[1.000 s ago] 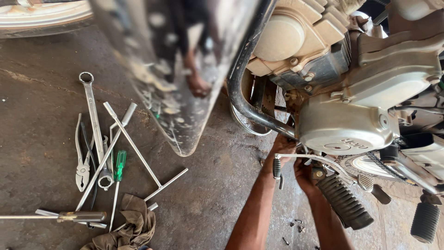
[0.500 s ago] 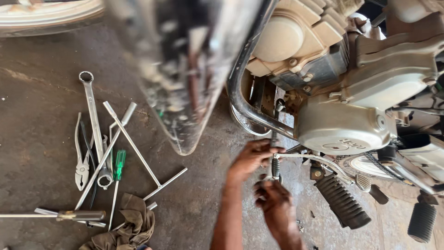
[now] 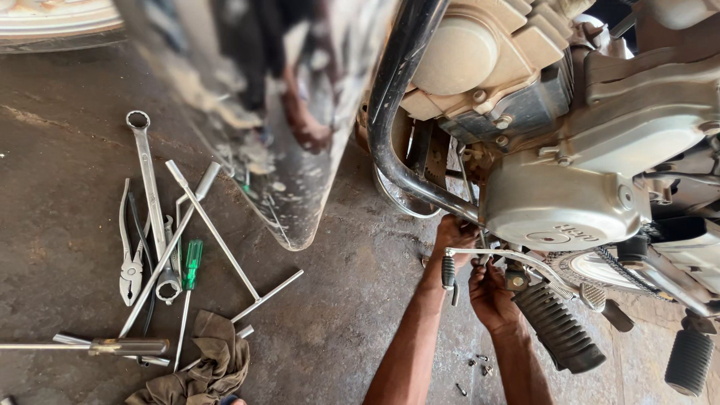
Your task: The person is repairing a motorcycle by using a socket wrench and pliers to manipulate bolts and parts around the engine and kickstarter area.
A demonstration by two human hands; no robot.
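My left hand [image 3: 454,234] reaches up under the motorcycle's silver crankcase [image 3: 562,206], beside the black frame tube [image 3: 390,142]. Its fingers curl out of sight there. My right hand [image 3: 491,296] is just below and to the right. Its fingers are pinched on a small fitting [image 3: 512,279] behind the chrome gear lever [image 3: 502,257]. The lever's black rubber tip [image 3: 448,271] hangs between my two wrists. The ribbed black footpeg [image 3: 559,326] sits against the right side of my right hand.
Tools lie on the concrete floor at left: a ring spanner [image 3: 146,176], pliers [image 3: 129,262], a green-handled screwdriver [image 3: 191,266], T-handle wrenches [image 3: 225,247] and a rag [image 3: 202,367]. Small bolts [image 3: 478,364] lie between my forearms. A shiny chrome panel [image 3: 285,112] hangs above the floor.
Half a second ago both hands had dropped away from the engine towards the lever's tip. They are now back up against its underside.
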